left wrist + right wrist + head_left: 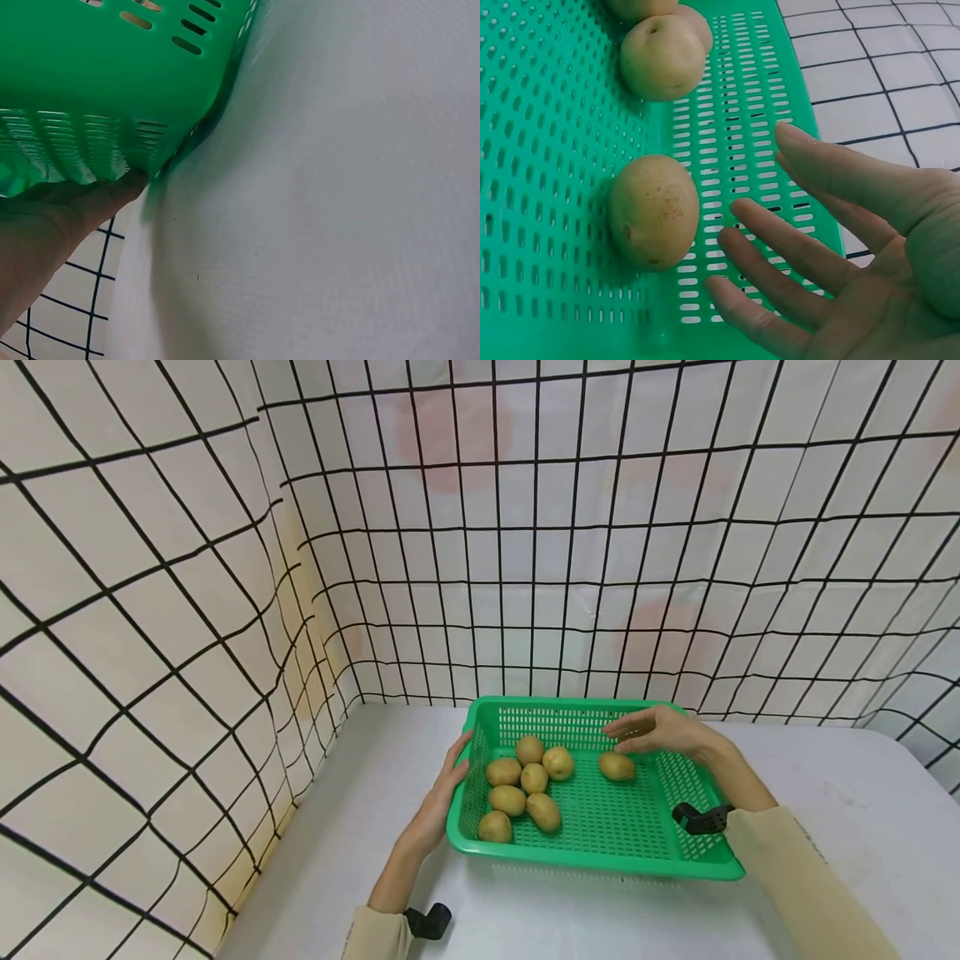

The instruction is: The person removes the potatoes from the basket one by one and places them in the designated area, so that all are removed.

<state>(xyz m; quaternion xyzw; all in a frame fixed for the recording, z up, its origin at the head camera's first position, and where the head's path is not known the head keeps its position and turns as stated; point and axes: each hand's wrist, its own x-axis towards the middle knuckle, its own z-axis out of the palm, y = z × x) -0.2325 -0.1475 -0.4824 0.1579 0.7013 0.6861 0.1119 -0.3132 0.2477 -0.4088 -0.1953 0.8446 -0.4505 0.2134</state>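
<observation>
A green plastic basket [600, 858] with slotted walls stands on the table and holds several potatoes. Most of them, such as one potato [543, 812], lie grouped at its left side. Apart from these, a single potato [617, 767] lies toward the back right. Just above that one is my right hand [663, 731], and in the right wrist view its fingers [765, 270] are spread beside the potato [656, 214] without touching it. My left hand [435, 802] rests against the outside of the basket's left wall, fingers extended along it, as the left wrist view also shows.
The basket stands on a white table surface [360, 777]. Black wire mesh [536, 568] over pale sheeting rises behind and on the left. Each wrist carries a small black camera, such as the wrist camera [429, 922] on the left.
</observation>
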